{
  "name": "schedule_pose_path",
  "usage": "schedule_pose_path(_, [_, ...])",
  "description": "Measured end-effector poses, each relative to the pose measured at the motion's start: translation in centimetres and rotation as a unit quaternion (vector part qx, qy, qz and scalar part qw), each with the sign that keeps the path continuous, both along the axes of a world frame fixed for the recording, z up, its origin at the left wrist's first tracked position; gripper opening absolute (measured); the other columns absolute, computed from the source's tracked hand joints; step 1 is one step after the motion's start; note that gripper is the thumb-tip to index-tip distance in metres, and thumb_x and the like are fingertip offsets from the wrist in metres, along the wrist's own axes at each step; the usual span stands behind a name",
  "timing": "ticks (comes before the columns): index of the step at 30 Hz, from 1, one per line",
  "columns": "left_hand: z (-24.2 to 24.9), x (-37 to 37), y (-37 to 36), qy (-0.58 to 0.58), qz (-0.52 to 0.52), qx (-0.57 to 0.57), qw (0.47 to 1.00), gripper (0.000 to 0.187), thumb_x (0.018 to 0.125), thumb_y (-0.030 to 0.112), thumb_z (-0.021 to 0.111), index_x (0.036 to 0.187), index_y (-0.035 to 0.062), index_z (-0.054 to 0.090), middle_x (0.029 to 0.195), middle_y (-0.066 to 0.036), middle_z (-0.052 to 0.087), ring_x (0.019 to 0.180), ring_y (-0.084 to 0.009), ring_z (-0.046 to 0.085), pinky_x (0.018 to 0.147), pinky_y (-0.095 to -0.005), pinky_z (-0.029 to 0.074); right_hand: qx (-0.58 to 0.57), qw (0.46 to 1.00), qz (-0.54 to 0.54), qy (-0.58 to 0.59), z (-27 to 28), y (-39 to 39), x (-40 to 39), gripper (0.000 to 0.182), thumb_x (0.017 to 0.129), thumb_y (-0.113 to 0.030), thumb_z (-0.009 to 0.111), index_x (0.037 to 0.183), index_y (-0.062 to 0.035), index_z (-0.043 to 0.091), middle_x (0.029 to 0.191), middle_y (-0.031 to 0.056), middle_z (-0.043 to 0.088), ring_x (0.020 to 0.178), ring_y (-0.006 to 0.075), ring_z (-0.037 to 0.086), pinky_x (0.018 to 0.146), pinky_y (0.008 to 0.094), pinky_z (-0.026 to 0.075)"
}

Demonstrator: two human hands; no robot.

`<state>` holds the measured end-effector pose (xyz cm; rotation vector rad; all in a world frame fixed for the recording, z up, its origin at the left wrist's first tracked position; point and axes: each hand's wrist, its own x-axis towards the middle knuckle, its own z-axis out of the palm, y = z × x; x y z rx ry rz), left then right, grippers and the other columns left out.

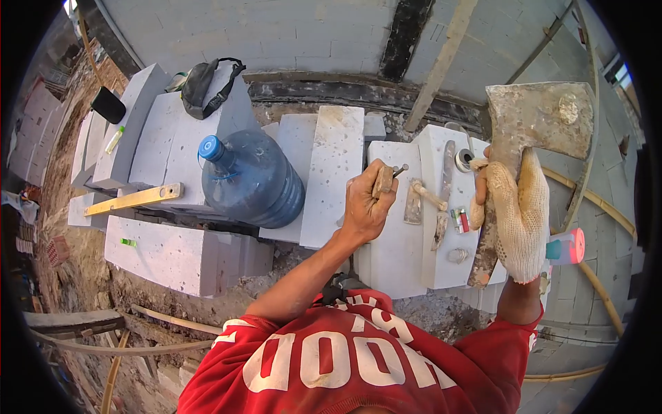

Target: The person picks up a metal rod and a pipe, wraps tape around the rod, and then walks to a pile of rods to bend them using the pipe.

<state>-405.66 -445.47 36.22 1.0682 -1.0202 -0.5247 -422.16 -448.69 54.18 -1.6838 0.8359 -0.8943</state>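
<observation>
My left hand [369, 207], bare, is closed around a small wooden piece [384, 181]. A metal nail [400, 170] sticks out beside it. My right hand [518, 214], in a white knitted glove, grips the worn handle of a flat, broad-bladed tool [541, 117]. Its dirty square blade carries a lump of dried material. Between my hands, on white blocks [396, 241], lie a wooden-handled hammer [420, 200], a long narrow metal tool [447, 169], a roll of tape [464, 159] and a small red-and-white pack [460, 220].
A large blue water jug [258, 183] stands on blocks at left, near a yellow spirit level [134, 199]. A black waist bag [200, 86] rests behind. At right is a pink-lidded bottle [569, 246]. A grey block wall [310, 41] rises ahead, with a leaning plank [441, 65].
</observation>
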Motion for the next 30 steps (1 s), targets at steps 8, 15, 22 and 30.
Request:
schedule_pose_path(8, [-0.3, -0.2, -0.6, -0.006, 0.0, 0.003, 1.0, 0.02, 0.09, 0.01, 0.058, 0.079, 0.0048, 0.042, 0.062, -0.004, 0.036, 0.057, -0.0123, 0.033, 0.051, -0.0309, 0.034, -0.275, 0.872, 0.124, 0.386, 0.3, -0.9, -0.4, 0.035, 0.097, -0.015, 0.061, 0.12, 0.0081, 0.05, 0.073, 0.0224, 0.065, 0.064, 0.0449, 0.064, 0.058, 0.0453, 0.05])
schedule_pose_path(15, [-0.3, -0.5, -0.5, -0.005, 0.003, -0.019, 1.0, 0.021, 0.091, 0.011, 0.059, 0.079, 0.0047, 0.043, 0.061, -0.004, 0.037, 0.056, -0.0122, 0.034, 0.05, -0.0312, 0.034, -0.272, 0.852, 0.143, 0.423, 0.7, -0.9, 0.0, 0.032, 0.097, -0.016, 0.06, 0.115, 0.008, 0.051, 0.071, 0.023, 0.064, 0.07, 0.0461, 0.065, 0.06, 0.0476, 0.051])
schedule_pose_path(22, [0.7, -0.3, 0.0, -0.047, -0.002, 0.064, 0.997, 0.016, 0.093, 0.009, 0.064, 0.086, 0.0022, 0.052, 0.065, 0.002, 0.041, 0.062, -0.0077, 0.034, 0.054, -0.0273, 0.032, -0.273, 0.914, 0.017, 0.299, 2.3, 0.2, 0.3, 0.025, 0.096, -0.013, 0.06, 0.112, 0.0054, 0.053, 0.077, 0.0245, 0.064, 0.067, 0.0464, 0.063, 0.061, 0.0482, 0.051])
schedule_pose_path(30, [-0.5, -0.1, -1.4, -0.041, 0.018, 0.032, 0.998, 0.016, 0.096, 0.014, 0.067, 0.087, 0.0017, 0.059, 0.062, 0.0, 0.047, 0.06, -0.0085, 0.038, 0.054, -0.0281, 0.036, -0.259, 0.854, 0.113, 0.438, 0.4, -0.7, 0.5, 0.026, 0.096, -0.016, 0.059, 0.11, 0.0052, 0.051, 0.072, 0.0261, 0.063, 0.068, 0.0459, 0.064, 0.057, 0.0497, 0.05])
